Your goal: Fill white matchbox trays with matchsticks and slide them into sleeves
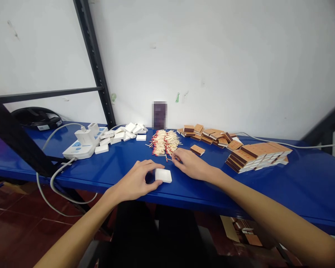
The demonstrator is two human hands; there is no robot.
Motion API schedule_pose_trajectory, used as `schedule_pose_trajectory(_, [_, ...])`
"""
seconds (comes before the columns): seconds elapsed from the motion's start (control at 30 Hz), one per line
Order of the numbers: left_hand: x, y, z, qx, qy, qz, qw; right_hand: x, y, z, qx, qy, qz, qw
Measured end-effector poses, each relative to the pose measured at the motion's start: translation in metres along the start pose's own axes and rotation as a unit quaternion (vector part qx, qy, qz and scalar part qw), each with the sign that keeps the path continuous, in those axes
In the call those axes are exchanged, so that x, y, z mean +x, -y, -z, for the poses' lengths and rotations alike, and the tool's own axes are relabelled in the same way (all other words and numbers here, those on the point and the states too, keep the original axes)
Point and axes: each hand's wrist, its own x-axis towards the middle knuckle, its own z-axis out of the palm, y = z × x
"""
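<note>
My left hand [139, 179] grips a small white matchbox tray [164, 175] between thumb and fingers at its left end. The tray rests on the blue shelf, and its inside looks bare. My right hand [188, 162] is closed in a pinch at the front edge of a pile of red-tipped matches [165, 141]. A match [169, 160] shows at its fingertips, and another loose match [166, 158] lies just beside it. Behind my right hand a brown matchbox [197, 150] lies by itself.
More white trays [120, 134] are heaped back left, near a power strip [80, 149] with cables. Brown matchboxes lie in a loose heap [212, 136] and a neat stack [258, 156] on the right. A dark, blurred upright object [159, 115] leans against the wall.
</note>
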Motion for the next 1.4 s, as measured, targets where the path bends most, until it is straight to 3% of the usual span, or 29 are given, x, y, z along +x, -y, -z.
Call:
schedule_pose_trajectory(0.13, [0.000,0.005,0.004,0.015,-0.002,-0.001,1.000,-0.007,0.021,0.010,0.057,-0.047,0.010,0.997])
schedule_pose_trajectory(0.33, [0.025,0.036,0.020,0.028,-0.097,0.022,0.995,-0.010,0.047,0.016,0.084,-0.007,0.044,0.996])
schedule_pose_trajectory(0.47, [0.049,0.051,0.018,0.117,-0.036,-0.007,0.992,-0.009,0.045,0.014,0.082,0.039,0.032,0.995])
schedule_pose_trajectory(0.57, [0.062,0.050,0.012,0.176,0.001,-0.018,0.984,-0.001,0.030,0.015,0.050,0.034,0.017,0.998])
schedule_pose_trajectory(0.73, [0.072,0.047,0.008,0.212,0.015,-0.012,0.977,0.017,0.003,0.011,-0.120,0.079,0.038,0.989])
schedule_pose_trajectory(0.9, [0.071,0.046,0.008,0.229,0.018,-0.017,0.973,0.022,-0.004,0.002,-0.171,0.112,0.050,0.978])
schedule_pose_trajectory(1.07, [0.071,0.045,0.005,0.228,0.017,-0.017,0.973,0.013,0.003,0.007,-0.113,0.095,0.061,0.987])
schedule_pose_trajectory(1.23, [0.073,0.045,0.003,0.227,0.023,-0.014,0.973,0.001,0.032,0.018,-0.009,0.077,0.071,0.994])
schedule_pose_trajectory(1.4, [0.074,0.046,0.003,0.220,0.042,-0.013,0.975,-0.002,0.044,0.017,-0.001,0.094,0.077,0.993])
